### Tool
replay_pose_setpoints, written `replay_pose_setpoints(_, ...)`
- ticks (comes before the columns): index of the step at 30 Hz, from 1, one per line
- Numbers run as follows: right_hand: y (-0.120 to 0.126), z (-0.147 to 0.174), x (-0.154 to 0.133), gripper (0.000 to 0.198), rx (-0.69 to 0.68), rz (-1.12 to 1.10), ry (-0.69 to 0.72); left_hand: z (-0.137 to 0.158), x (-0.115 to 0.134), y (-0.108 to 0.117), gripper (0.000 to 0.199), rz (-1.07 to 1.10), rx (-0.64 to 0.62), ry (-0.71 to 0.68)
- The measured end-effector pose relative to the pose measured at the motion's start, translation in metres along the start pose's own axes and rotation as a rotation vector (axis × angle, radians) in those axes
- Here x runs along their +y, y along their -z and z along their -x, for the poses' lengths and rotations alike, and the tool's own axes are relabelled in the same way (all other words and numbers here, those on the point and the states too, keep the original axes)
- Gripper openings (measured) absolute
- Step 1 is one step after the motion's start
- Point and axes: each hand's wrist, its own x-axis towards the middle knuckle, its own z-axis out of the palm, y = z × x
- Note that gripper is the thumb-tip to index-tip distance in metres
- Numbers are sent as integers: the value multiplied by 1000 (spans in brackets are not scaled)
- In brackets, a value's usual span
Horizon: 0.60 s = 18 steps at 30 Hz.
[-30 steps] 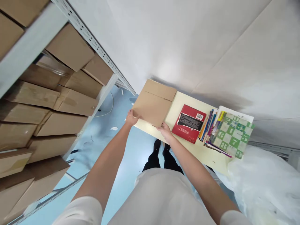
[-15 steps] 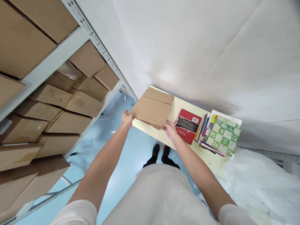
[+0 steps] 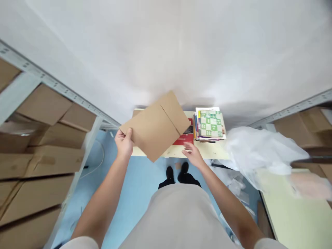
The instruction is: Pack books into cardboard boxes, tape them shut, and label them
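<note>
My left hand (image 3: 125, 143) grips one corner of a flat piece of folded cardboard (image 3: 155, 128), thumb on top. The cardboard is tilted above the pale yellow table (image 3: 207, 152), with a crease and slit near its far right end. Apart from it, my right hand (image 3: 192, 154) hovers by the table's front edge, fingers spread and holding nothing. Just beyond those fingers lies a red book (image 3: 185, 139), partly covered by the cardboard. To its right stands a stack of books and magazines (image 3: 211, 124) with a green-and-white checked one on top. Another brown cardboard piece (image 3: 137, 112) peeks out behind the held one.
Shelves of cardboard boxes (image 3: 52, 162) rise on the left. White plastic sheeting (image 3: 259, 148) bulges at the table's right end, near another pale table (image 3: 298, 214) and more boxes (image 3: 306, 128). A white wall (image 3: 168, 52) stands behind the table.
The cardboard has been lifted and turned, its far end swinging right over the red book. My right hand has let go of it. The view has turned to the right.
</note>
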Motion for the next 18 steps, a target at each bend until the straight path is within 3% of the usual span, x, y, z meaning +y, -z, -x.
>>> replay_pose_setpoints(5,114,40,-23,64,535,131,238,14,27,-65,38,10,-476,81)
replay_pose_setpoints(7,153,59,-31,65,594,25,273,30,33,-97,38,-3,-662,109)
replay_pose_setpoints(10,201,94,-31,38,603,-208,291,66,39,-150,40,-73,-906,89)
replay_pose_setpoints(12,230,123,-21,25,667,-305,293,100,45,-185,49,-153,-989,-70)
replay_pose_setpoints(15,272,174,5,23,785,-364,275,165,61,-233,76,-298,-993,-543)
replay_pose_setpoints(18,311,227,36,22,876,-387,262,245,75,-275,66,-440,-1157,-975)
